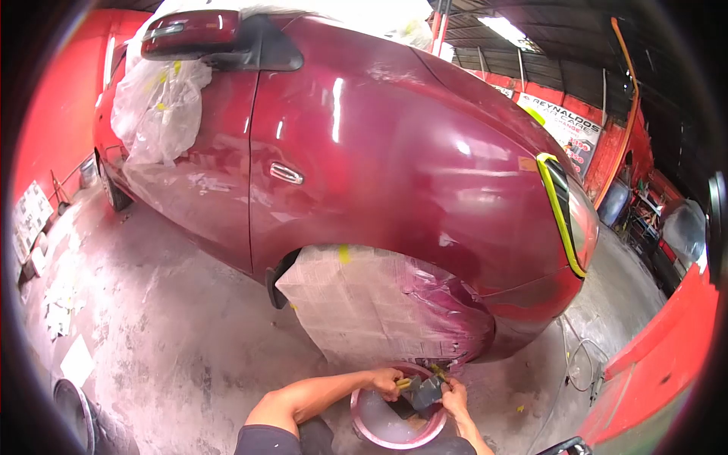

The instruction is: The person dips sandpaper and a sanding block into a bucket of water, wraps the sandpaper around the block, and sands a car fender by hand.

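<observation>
Below the covered front wheel of the dark red car (364, 152), a round tub (364, 431) with a pink rim holds cloudy liquid. My left hand (387, 384) is over the tub's left side, its fingers closed round a small yellowish handle (403, 384). Across from it, my right hand (455, 398) grips the edge of a dark grey piece (429, 392). The two held things are close together above the liquid; whether they touch is hard to tell. Something dark lies lower in the tub.
Newspaper and purple-stained plastic (364, 303) cover the wheel. Plastic (163, 106) hangs below the side mirror. A black bucket (73, 413) stands lower left, a thin hose (580, 356) lies on the floor at right, and a red panel (660, 356) stands beyond it.
</observation>
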Motion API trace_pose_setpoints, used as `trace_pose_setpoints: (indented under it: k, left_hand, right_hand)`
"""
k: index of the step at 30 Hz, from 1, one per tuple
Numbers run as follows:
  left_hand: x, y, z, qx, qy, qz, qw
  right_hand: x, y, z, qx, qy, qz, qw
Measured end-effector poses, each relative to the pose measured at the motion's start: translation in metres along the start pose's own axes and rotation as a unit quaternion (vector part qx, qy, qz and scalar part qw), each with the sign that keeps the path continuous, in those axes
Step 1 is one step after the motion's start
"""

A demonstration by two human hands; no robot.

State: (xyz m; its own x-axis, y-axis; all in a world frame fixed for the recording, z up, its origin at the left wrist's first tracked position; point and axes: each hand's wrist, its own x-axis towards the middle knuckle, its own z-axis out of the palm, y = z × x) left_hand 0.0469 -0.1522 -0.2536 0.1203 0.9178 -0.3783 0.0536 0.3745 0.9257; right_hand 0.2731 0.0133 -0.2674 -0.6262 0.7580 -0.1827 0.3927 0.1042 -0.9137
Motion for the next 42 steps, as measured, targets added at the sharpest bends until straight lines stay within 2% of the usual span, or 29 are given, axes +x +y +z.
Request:
trace_pose_setpoints:
  k: [1, 2, 3, 4, 6, 8, 9, 10, 11, 12, 13, 14, 15, 17, 18, 19, 21, 22, 23, 25, 27, 29, 31, 33, 35, 37, 39, 40, 42]
  left_hand:
    - [0.001, -0.001, -0.005, 0.006, -0.003, -0.001, 1.0]
    - [0.004, -0.001, -0.01, 0.143, 0.022, -0.03, 0.989]
    - [0.006, -0.001, -0.014, 0.276, 0.047, -0.058, 0.958]
    - [0.004, -0.007, -0.014, 0.355, 0.115, 0.011, 0.928]
    - [0.005, -0.004, -0.013, 0.275, 0.11, 0.004, 0.955]
    - [-0.001, 0.005, -0.007, 0.196, 0.108, -0.007, 0.975]
    - [0.002, 0.004, 0.003, 0.134, 0.14, -0.015, 0.981]
    - [0.006, 0.002, 0.012, 0.072, 0.171, -0.023, 0.982]
    - [0.014, -0.003, 0.019, 0.076, 0.173, -0.025, 0.982]
    - [0.023, -0.007, 0.027, 0.035, 0.134, -0.026, 0.99]
    - [0.027, -0.002, 0.032, -0.006, 0.094, -0.027, 0.995]
    - [0.029, 0.002, 0.039, 0.007, 0.12, -0.015, 0.993]
    - [0.021, 0.015, 0.049, 0.02, 0.146, -0.003, 0.989]
    - [0.021, 0.019, 0.056, 0.062, 0.174, 0.011, 0.983]
    - [0.019, 0.022, 0.061, -0.002, 0.153, -0.012, 0.988]
    - [0.017, 0.026, 0.066, -0.066, 0.131, -0.034, 0.989]
    - [0.027, 0.021, 0.074, -0.046, 0.194, -0.031, 0.979]
    - [0.031, 0.022, 0.079, -0.031, 0.242, -0.024, 0.969]
    - [0.031, 0.02, 0.083, -0.018, 0.288, -0.019, 0.957]
    - [0.026, 0.021, 0.084, -0.02, 0.262, -0.069, 0.962]
    - [0.036, 0.0, 0.094, 0.01, 0.427, -0.166, 0.889]
    - [0.051, -0.034, 0.085, 0.04, 0.417, -0.152, 0.896]
    - [0.064, -0.07, 0.077, -0.037, 0.354, -0.115, 0.927]
    - [0.07, -0.092, 0.068, -0.002, 0.335, -0.115, 0.935]
    - [0.066, -0.083, 0.073, 0.031, 0.313, -0.111, 0.943]
    - [0.038, -0.022, 0.094, 0.051, 0.391, -0.16, 0.905]
    - [0.03, -0.01, 0.092, 0.053, 0.368, -0.147, 0.917]
    - [0.029, -0.009, 0.09, 0.055, 0.348, -0.133, 0.927]
    - [0.033, -0.017, 0.08, 0.037, 0.297, -0.149, 0.943]
  right_hand:
    - [0.0, -0.002, -0.002, -0.133, 0.008, -0.046, 0.99]
    - [-0.008, -0.002, -0.003, -0.147, -0.023, -0.142, 0.979]
    - [-0.021, -0.022, -0.004, -0.196, -0.093, -0.098, 0.971]
    - [-0.022, -0.021, 0.001, -0.243, -0.144, -0.105, 0.954]
    - [-0.018, -0.004, 0.006, -0.287, -0.19, -0.116, 0.932]
    - [-0.01, 0.016, 0.016, -0.368, -0.169, -0.316, 0.858]
    - [-0.01, 0.006, 0.019, -0.363, -0.166, -0.32, 0.859]
    - [-0.017, -0.012, 0.021, -0.187, -0.224, -0.165, 0.942]
    - [-0.02, -0.021, 0.023, 0.001, -0.27, 0.001, 0.963]
    - [-0.015, -0.012, 0.027, 0.006, -0.271, -0.001, 0.963]
    - [-0.008, 0.001, 0.032, -0.042, -0.264, -0.107, 0.958]
    - [-0.002, 0.013, 0.037, -0.091, -0.252, -0.211, 0.94]
    - [-0.004, 0.008, 0.037, -0.087, -0.252, -0.213, 0.94]
    - [-0.02, -0.032, 0.026, -0.202, -0.208, -0.109, 0.951]
    - [-0.027, -0.046, 0.023, -0.224, -0.174, -0.098, 0.954]
    - [-0.022, -0.043, 0.025, -0.221, -0.174, -0.104, 0.954]
    - [-0.014, -0.017, 0.032, -0.229, -0.164, -0.159, 0.946]
    - [-0.014, -0.009, 0.038, -0.2, -0.133, -0.255, 0.937]
    - [-0.01, -0.002, 0.042, -0.196, -0.133, -0.256, 0.937]
    - [-0.012, -0.009, 0.047, -0.306, -0.188, -0.096, 0.928]
    - [-0.016, -0.016, 0.046, -0.337, -0.216, -0.097, 0.911]
    - [-0.019, -0.019, 0.05, -0.261, -0.259, -0.206, 0.907]
    - [-0.011, 0.008, 0.06, -0.218, -0.264, -0.211, 0.916]
    - [-0.009, 0.015, 0.063, -0.147, -0.324, -0.285, 0.89]
    - [0.006, 0.039, 0.062, -0.156, -0.349, -0.286, 0.879]
    - [0.007, 0.04, 0.055, -0.166, -0.373, -0.287, 0.866]
    - [-0.017, -0.011, 0.033, -0.062, -0.426, -0.144, 0.891]
    - [-0.014, -0.012, 0.029, -0.061, -0.425, -0.144, 0.892]
    - [-0.007, -0.007, 0.016, -0.193, -0.441, -0.115, 0.869]
